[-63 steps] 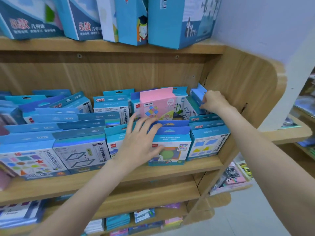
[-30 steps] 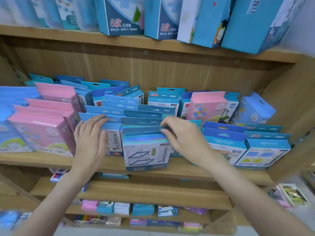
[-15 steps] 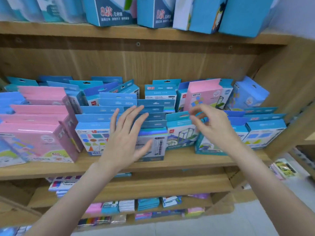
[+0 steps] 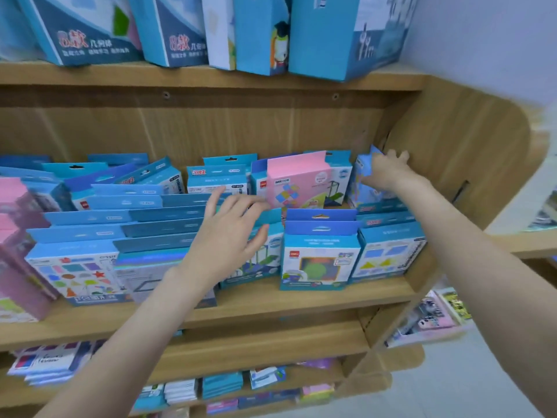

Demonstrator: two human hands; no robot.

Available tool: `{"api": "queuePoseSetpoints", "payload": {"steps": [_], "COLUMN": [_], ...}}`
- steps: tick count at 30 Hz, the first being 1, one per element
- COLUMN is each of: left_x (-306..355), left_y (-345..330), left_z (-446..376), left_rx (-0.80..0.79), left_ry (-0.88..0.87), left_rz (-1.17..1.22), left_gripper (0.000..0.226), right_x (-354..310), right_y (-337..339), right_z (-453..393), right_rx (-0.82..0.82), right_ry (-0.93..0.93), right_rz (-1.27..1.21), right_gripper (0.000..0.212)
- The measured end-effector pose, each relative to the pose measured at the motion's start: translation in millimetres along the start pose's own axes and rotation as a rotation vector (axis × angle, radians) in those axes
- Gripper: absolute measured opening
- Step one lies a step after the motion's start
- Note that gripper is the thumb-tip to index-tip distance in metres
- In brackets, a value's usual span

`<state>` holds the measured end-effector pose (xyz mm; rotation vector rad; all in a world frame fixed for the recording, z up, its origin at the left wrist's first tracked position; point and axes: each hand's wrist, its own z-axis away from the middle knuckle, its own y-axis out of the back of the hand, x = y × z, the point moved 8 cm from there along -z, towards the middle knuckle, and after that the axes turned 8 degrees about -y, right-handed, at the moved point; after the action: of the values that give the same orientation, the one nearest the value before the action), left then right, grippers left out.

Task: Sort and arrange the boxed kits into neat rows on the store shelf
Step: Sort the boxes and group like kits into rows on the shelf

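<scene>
I see my left hand (image 4: 229, 236) at the centre of the wooden shelf (image 4: 301, 300), fingers spread loosely over the front row of blue boxed kits (image 4: 321, 254). At two o'clock, my right hand (image 4: 387, 170) grips a tilted blue kit (image 4: 361, 176) at the back corner, fingers curled round its top. A pink kit (image 4: 297, 182) stands between them.

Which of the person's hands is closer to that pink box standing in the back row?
Left. The left hand hovers with its fingertips right at the pink box's lower left corner; the right hand is further off to its right, gripping a tilted blue box by the shelf's side wall.
</scene>
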<state>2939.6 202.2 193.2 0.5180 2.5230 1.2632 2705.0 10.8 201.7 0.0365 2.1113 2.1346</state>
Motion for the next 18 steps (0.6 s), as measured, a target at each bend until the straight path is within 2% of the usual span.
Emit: {"api": "queuePoseSetpoints", "payload": {"steps": [4, 7, 10, 14, 18], "left_x": [2.4, 8.0, 16.1, 33.7, 35.0], "left_y": [-19.3, -23.3, -18.4, -28.8, -36.2], "left_z": [3.0, 6.0, 3.0, -4.0, -5.3], "left_rx": [-0.105, -0.087, -0.018, -0.067, -0.062], "left_ry": [0.015, 0.03, 0.033, -0.076, -0.059], "left_rz": [-0.053, -0.036, 0.038, 0.038, 0.053], "left_gripper": [0.04, 0.041, 0.046, 0.049, 0.048], "right_x": [-11.8, -4.7, 0.0, 12.5, 27.4], "right_y": [12.4, 17.7, 28.6, 61.3, 89.8], "right_z": [-6.9, -5.9, -1.9, 18.7, 52.1], "right_rx": [0.16, 0.193, 0.261, 0.438, 0.579], "right_ry": [0.008, 0.015, 0.035, 0.029, 0.095], "right_rz": [0.087, 0.111, 0.042, -0.122, -0.173], "right_gripper": [0.037, 0.029, 0.021, 0.017, 0.019]}}
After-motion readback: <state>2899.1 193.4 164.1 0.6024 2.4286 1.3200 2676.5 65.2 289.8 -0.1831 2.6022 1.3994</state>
